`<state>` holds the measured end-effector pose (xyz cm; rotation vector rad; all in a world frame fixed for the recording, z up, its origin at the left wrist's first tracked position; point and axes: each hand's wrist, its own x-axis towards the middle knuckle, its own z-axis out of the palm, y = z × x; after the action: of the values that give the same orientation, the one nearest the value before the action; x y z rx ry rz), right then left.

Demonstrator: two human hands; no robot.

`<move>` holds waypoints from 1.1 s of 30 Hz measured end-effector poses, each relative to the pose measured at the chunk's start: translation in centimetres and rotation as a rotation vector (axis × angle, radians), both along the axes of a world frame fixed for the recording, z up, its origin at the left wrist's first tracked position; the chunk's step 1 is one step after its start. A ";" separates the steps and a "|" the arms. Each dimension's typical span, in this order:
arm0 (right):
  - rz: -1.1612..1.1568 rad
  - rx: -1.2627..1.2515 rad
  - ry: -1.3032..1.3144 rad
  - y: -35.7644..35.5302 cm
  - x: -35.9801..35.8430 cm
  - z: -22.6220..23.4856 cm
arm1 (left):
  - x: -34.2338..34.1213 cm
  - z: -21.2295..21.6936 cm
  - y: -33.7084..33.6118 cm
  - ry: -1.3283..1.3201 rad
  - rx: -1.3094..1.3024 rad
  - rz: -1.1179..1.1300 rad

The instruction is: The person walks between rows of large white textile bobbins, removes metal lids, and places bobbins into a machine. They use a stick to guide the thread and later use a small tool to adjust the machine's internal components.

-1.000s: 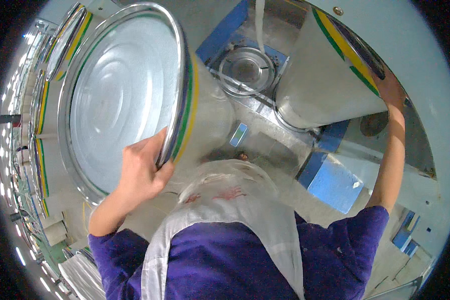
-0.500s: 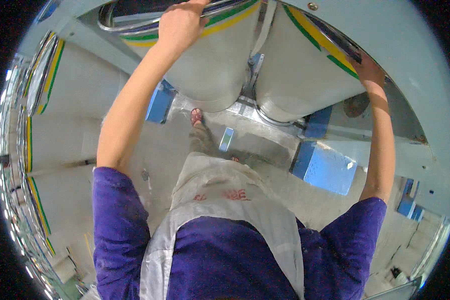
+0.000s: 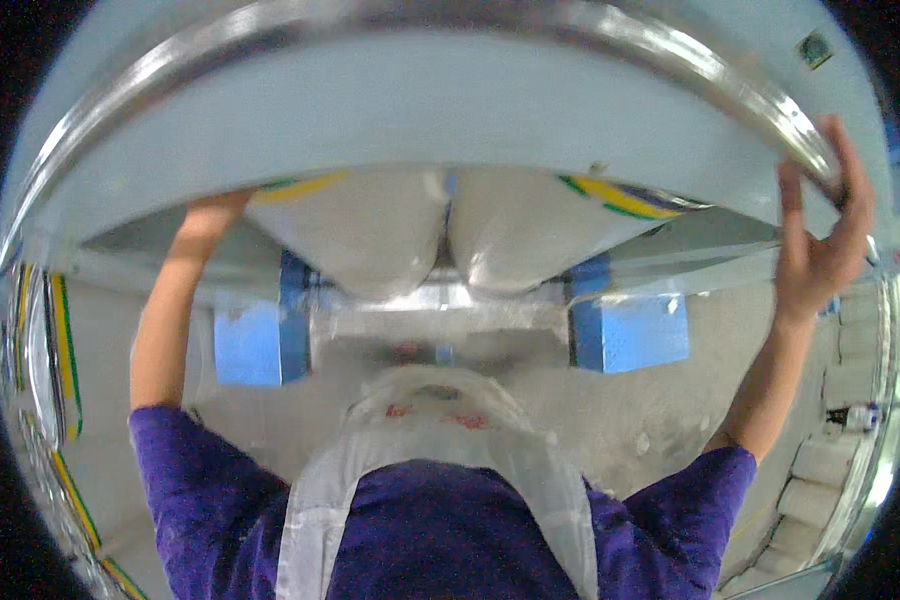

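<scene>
the left can (image 3: 342, 230) could jam against the right can (image 3: 532, 225), as they stand close under the grey panel (image 3: 450, 110); the left hand (image 3: 220, 206) could get pinched where the panel hides its fingers. the left can lies under the panel, by the left hand, whose grip i cannot tell. the right hand (image 3: 822, 258), well apart, spreads thumb and fingers at the chrome rail (image 3: 710, 65) along the panel.

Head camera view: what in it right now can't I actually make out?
All in the head view:
Left hand: fingers hidden behind the blue-grey panel; grip unclear.
Left cylindrical can and right cylindrical can: insides hidden by that panel.
Right hand: blurred; contact with the chrome rail unclear.
Red print on the white apron: too blurred to read.
</scene>
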<state>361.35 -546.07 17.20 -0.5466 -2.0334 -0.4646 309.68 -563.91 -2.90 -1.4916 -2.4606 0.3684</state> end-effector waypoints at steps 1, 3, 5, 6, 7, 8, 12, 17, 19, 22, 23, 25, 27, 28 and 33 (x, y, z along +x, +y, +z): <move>-0.043 0.135 -0.061 -0.1 -0.5 0.5 | -0.3 -0.2 -0.2 0.036 0.104 -0.087; -0.024 0.131 -0.080 -0.8 -1.1 0.9 | -0.8 -0.9 -0.4 0.321 0.452 -0.444; -0.076 0.070 -0.086 -1.7 -1.2 1.1 | -1.5 -1.9 0.0 0.346 0.566 -0.533; -0.137 0.026 -0.112 -2.1 -1.3 1.3 | -2.0 -2.5 0.3 0.337 0.590 -0.560; -0.163 0.026 -0.128 -2.4 -1.3 1.5 | -2.7 -3.1 0.5 0.331 0.608 -0.581; -0.242 -0.038 -0.142 -2.7 -1.4 1.8 | -3.3 -3.7 0.7 0.325 0.621 -0.599; -0.371 -0.102 -0.267 -3.5 -2.1 3.1 | -5.3 -4.9 -1.1 0.124 0.501 -0.554; -0.562 -0.283 -0.312 -4.4 -3.4 4.1 | -2.4 -2.4 -3.4 0.202 0.092 -0.217; -0.499 -0.131 -0.308 -4.8 -3.5 3.6 | 1.1 -1.6 -3.2 0.017 0.215 -0.042; 0.155 -0.593 0.121 -5.4 -2.3 1.6 | 9.3 -3.8 -3.2 -0.418 1.079 -0.758; 0.191 -0.365 0.134 -5.6 -1.5 0.4 | 11.7 -4.8 -4.6 -0.357 0.772 -0.705; 0.047 0.107 0.007 -6.5 0.6 -3.9 | 17.8 -8.7 -5.9 -0.475 0.256 -0.593; -0.108 0.115 -0.119 -9.2 3.5 -11.2 | 22.5 -11.8 -6.7 -0.574 -0.020 -0.818; -0.143 -0.189 -0.118 -11.5 5.1 -15.5 | 24.4 -12.9 -6.9 -0.554 -0.090 -0.984; -0.914 -1.709 -0.286 -31.6 13.0 -32.4 | 31.3 -15.6 -5.1 -0.813 -0.617 -1.174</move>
<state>374.35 -577.70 -15.21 -2.5240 -1.8827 0.9414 340.95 -568.99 -18.51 -3.4926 -1.3295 0.2884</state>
